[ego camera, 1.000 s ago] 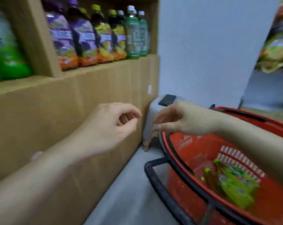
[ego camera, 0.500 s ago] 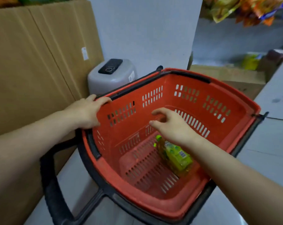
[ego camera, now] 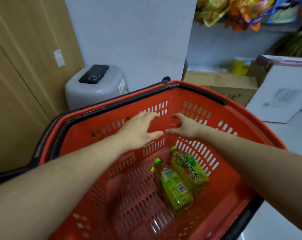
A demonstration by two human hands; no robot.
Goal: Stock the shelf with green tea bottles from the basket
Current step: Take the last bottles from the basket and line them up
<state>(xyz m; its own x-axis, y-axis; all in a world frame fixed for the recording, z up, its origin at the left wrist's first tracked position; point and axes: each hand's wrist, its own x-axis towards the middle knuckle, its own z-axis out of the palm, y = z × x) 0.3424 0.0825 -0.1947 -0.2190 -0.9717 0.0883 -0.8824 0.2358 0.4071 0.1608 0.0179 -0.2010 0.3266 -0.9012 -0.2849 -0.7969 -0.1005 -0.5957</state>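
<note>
Your left hand (ego camera: 139, 130) quit the rim of the basket (ego camera: 250, 122); it and your right hand (ego camera: 184, 127) hover close, fingers apart, empty, over the green tea bottles (ego camera: 174, 186). Grab's next.

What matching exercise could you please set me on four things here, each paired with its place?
Things:
1. green tea bottles
2. grey bin
3. snack packets
4. left hand

Places:
a. at the top right of the view
b. lying on the floor of the red basket
c. standing beyond the basket's far left rim
d. open, above the basket's inside

Pairs: 1-b, 2-c, 3-a, 4-d.
</note>
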